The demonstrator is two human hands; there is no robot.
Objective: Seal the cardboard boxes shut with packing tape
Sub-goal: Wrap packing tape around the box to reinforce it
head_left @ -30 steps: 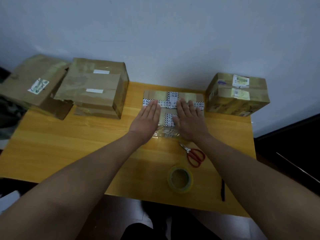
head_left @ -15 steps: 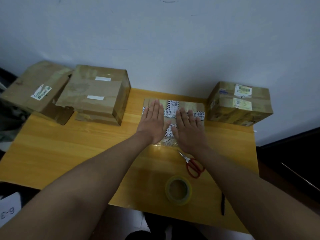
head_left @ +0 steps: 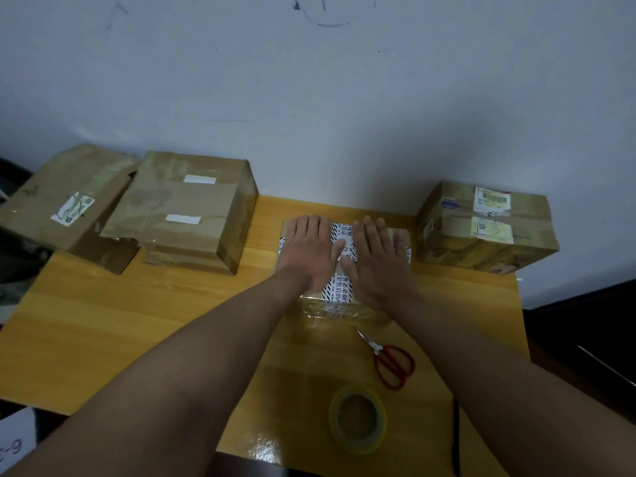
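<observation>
Yellow tabletop [head_left: 103, 339]: both palms, left hand [head_left: 309, 253] and right hand [head_left: 378, 263], lie flat with straight fingers, having slid farther up the small box [head_left: 344, 304]; likely smoothing tape. Before this box lie scissors [head_left: 392, 363] and tape roll [head_left: 358, 418].

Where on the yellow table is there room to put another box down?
The biggest bare patch of the table is its left front, below the big box and left of the left hand. It is crowded on the right, where the scissors, tape roll and pen lie near the small box under both hands.
</observation>
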